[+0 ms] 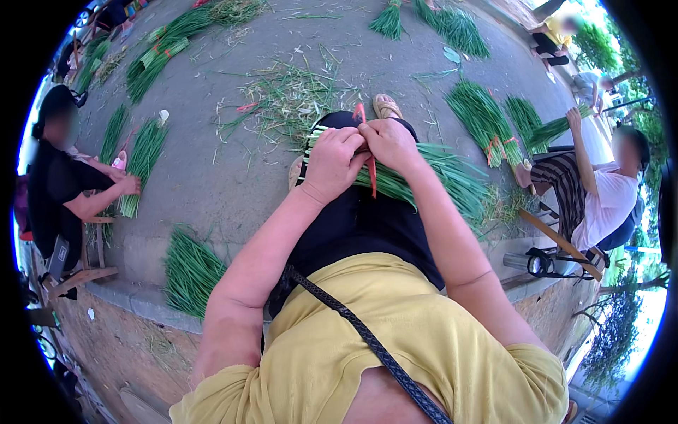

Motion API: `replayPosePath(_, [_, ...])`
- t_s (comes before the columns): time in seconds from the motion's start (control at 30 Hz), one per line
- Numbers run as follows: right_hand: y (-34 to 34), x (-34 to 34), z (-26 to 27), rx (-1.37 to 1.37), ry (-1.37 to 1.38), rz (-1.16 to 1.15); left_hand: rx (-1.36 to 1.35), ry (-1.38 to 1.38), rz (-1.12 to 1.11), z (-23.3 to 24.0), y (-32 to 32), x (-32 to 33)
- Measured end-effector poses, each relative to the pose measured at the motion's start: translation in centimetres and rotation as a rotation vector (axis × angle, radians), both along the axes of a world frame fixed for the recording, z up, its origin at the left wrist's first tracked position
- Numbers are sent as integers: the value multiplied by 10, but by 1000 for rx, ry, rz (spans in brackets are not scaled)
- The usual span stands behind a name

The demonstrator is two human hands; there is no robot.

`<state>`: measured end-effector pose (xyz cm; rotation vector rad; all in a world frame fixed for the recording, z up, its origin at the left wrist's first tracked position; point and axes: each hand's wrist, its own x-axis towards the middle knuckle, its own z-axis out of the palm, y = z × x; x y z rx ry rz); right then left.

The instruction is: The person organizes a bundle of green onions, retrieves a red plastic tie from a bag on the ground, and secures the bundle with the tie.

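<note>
A bundle of long green chives [450,169] lies across my dark-trousered lap, its pale cut ends to the left and its leaves fanning to the right. Around its middle passes a red plastic strip [373,177]. My left hand [335,159] rests over the pale-stem side, fingers curled and pinching at the strip. Close against it, my right hand [392,144] also pinches the strip on top of the bundle. One loop of the strip sticks up beyond my fingers, and a tail hangs toward me. The fingers hide the crossing point.
Loose chive trimmings [286,93] litter the pavement ahead. More chives [193,270] lie at my left by the kerb; tied bundles [484,119] lie ahead right. Seated people work at left [58,175] and right [609,196]. A metal flask [516,261] lies by the right-hand stool.
</note>
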<state>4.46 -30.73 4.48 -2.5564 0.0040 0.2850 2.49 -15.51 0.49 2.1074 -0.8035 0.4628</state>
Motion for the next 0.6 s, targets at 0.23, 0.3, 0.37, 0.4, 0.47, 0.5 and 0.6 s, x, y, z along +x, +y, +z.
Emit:
replayPosePath(0.23, [-1, -14, -43, 4, -443, -233, -801, 435, 122, 24, 45, 18])
replayPosePath(0.3, [-9, -7, -44, 22, -390, -235, -543, 245, 182, 27, 53, 4])
replayPosePath(0.37, [-16, 0, -47, 9, -327, -249, -339, 124, 211, 23, 54, -12])
replayPosePath(0.4, [-14, 0, -46, 18, -310, -255, -261, 99, 217, 17, 53, -21])
replayPosePath(0.47, [-7, -2, -38, 39, -276, -264, -164, 40, 223, 1, 52, -29])
replayPosePath(0.5, [-5, -4, -37, 47, -290, -268, -116, 54, 242, -2, 50, -33])
replayPosePath(0.6, [-4, -10, -39, 72, -322, -276, -16, 58, 319, -10, 44, -38])
